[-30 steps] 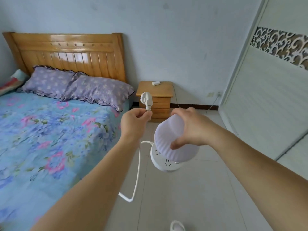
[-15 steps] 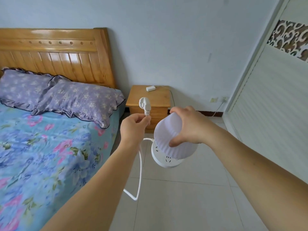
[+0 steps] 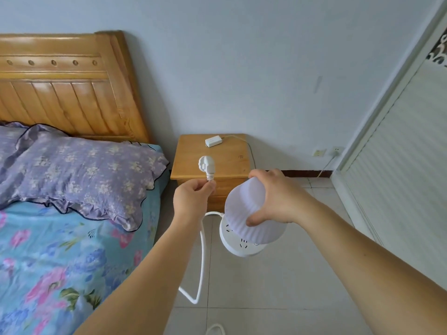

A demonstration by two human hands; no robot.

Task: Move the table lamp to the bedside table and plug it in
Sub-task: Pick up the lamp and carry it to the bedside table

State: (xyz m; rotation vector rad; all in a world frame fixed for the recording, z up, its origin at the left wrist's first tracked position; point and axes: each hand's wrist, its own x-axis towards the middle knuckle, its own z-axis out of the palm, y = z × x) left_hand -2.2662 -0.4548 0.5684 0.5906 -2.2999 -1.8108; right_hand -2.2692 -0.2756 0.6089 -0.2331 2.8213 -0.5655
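Observation:
A white table lamp [image 3: 244, 221] with a ribbed shade and a round base that has sockets hangs in the air above the floor. My right hand [image 3: 275, 197] grips its shade from above. My left hand [image 3: 193, 197] pinches the lamp's cord just below the white plug [image 3: 206, 164], which points upward. The white cord [image 3: 202, 257] loops down under my left arm. The wooden bedside table [image 3: 229, 160] stands straight ahead against the wall, beside the bed. A small white socket block [image 3: 213, 140] with a cable lies on its top.
The bed [image 3: 60, 238] with a floral cover, purple pillows [image 3: 79, 170] and a wooden headboard fills the left. A white wardrobe [image 3: 406, 165] lines the right. Wall outlets [image 3: 327, 151] sit low beside the wardrobe, one with a plug in it. Tiled floor runs between the bed and the wardrobe.
The view has moved forward and turned right: the bedside table is nearer and more centred. Both hands keep the same hold on the lamp and the cord.

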